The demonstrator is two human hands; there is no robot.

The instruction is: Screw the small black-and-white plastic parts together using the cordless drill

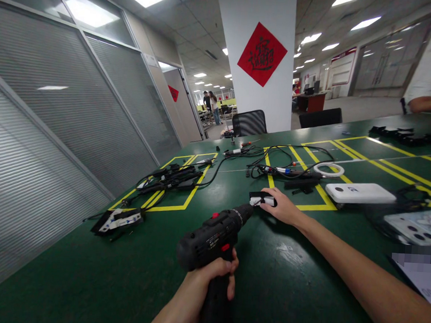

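Note:
My left hand is wrapped round the grip of a black cordless drill with red buttons. The drill's chuck points forward and right, its bit end close to a small black-and-white part. Whether the bit touches that part, I cannot tell. Fingers of my right hand hold the part from its right side, low over the green table. The lower end of the drill runs out of view at the bottom.
Left lie bundled black cables and a black-and-white piece. Ahead are a corded tool and a white ring. At right are a white power bank, a phone and black parts. A person's arm rests beyond.

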